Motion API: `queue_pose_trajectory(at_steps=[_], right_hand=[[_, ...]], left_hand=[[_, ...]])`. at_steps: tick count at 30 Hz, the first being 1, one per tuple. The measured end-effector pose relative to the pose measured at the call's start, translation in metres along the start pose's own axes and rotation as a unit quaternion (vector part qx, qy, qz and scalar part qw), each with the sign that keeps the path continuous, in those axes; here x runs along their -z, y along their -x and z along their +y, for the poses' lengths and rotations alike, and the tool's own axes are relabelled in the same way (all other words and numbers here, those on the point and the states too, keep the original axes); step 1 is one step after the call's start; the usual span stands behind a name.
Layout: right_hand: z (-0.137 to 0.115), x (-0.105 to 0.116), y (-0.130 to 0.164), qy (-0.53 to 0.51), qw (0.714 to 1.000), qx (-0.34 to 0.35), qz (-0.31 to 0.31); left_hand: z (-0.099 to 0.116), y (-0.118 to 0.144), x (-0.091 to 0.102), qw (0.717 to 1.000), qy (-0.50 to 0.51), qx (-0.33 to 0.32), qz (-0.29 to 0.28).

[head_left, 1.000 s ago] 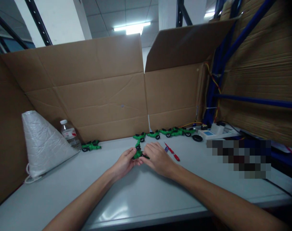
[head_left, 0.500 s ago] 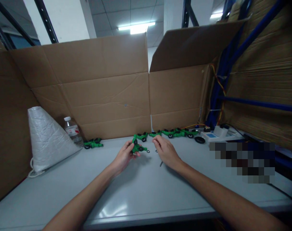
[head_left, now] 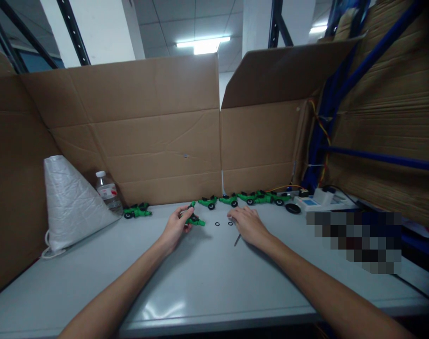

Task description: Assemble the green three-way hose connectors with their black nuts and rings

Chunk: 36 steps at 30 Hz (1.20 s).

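My left hand (head_left: 175,225) is closed around a green toy car (head_left: 196,221) with black parts, held above the table with one end pointing right. My right hand (head_left: 248,225) is low over the table, palm down, with its fingers loosely bent and apart. Just below its fingertips lies a small black ring (head_left: 230,223). A second black ring (head_left: 217,224) rests on the tabletop between the two hands. From beneath my right hand a thin grey rod (head_left: 237,240) sticks out.
Several green toy cars (head_left: 229,201) line the cardboard wall (head_left: 157,150); another toy car (head_left: 137,211) sits farther left. A water bottle (head_left: 109,193) and white bag (head_left: 71,207) stand at left. A black round piece (head_left: 293,208) lies near a power strip (head_left: 323,201).
My left hand has moved left with the toy car, away from the ring. My right hand has come down and its fingers have spread from a pinch, uncovering a toy car behind.
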State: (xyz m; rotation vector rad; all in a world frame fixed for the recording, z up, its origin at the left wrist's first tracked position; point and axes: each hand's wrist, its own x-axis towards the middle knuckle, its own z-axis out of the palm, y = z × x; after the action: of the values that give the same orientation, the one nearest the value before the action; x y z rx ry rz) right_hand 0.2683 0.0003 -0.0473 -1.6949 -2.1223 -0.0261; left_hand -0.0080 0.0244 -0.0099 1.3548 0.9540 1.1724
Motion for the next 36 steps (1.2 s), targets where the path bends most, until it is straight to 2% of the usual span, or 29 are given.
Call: queue_pose_trajectory(at_steps=[4, 9, 13, 16, 19, 26, 28, 32, 36], right_hand=[[-0.004, 0.002, 0.001, -0.01, 1.0, 0.023, -0.012], [-0.008, 0.003, 0.002, -0.024, 1.0, 0.015, 0.005], [-0.014, 0.003, 0.0, -0.12, 0.992, 0.024, 0.024], [-0.021, 0.007, 0.0, -0.238, 0.969, 0.049, 0.043], [-0.028, 0.012, 0.0, -0.325, 0.942, 0.076, 0.039], [-0.034, 0.012, -0.002, -0.495, 0.866, 0.075, 0.005], [-0.036, 0.013, -0.001, -0.505, 0.86, 0.072, -0.001], [-0.04, 0.016, 0.002, -0.488, 0.87, 0.072, 0.006], [-0.043, 0.019, 0.004, -0.515, 0.854, 0.071, 0.008]], left_hand=[[-0.004, -0.004, 0.004, 1.0, -0.017, -0.012, 0.01], [-0.006, -0.004, 0.002, 0.998, -0.051, -0.026, 0.01], [-0.01, -0.003, 0.0, 0.996, -0.073, -0.044, -0.008], [-0.01, 0.001, 0.0, 0.983, -0.143, -0.1, -0.052], [-0.005, 0.009, -0.001, 0.955, -0.238, -0.16, -0.08], [0.015, 0.03, -0.012, 0.914, -0.33, -0.205, -0.115], [0.018, 0.032, -0.014, 0.91, -0.336, -0.213, -0.117], [0.019, 0.032, -0.013, 0.904, -0.342, -0.226, -0.119], [0.017, 0.031, -0.012, 0.889, -0.373, -0.233, -0.125]])
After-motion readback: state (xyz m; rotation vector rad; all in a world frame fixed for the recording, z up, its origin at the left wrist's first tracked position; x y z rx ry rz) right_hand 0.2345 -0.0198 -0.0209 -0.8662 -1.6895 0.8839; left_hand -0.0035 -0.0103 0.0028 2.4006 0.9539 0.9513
